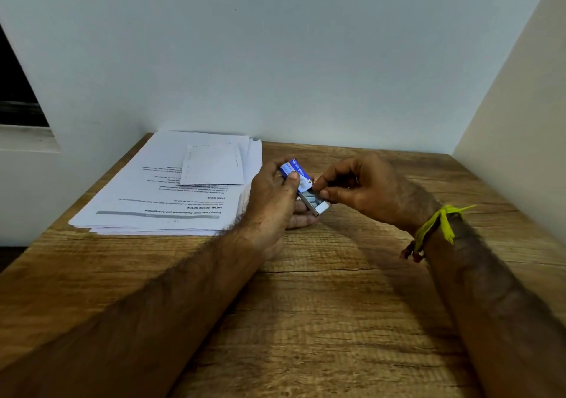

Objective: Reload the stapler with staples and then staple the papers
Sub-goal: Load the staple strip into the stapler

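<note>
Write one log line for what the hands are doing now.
left hand: holds blue cardboard staple box | right hand: pinches its slid-out inner tray | white paper stack: on wooden table

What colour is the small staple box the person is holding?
Blue and white, with white lettering on the blue part of the staple box. The head view, the only one, shows it.

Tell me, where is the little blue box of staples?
The blue box is in the middle of the head view, held above the wooden table in the left hand, just right of the paper stack.
</note>
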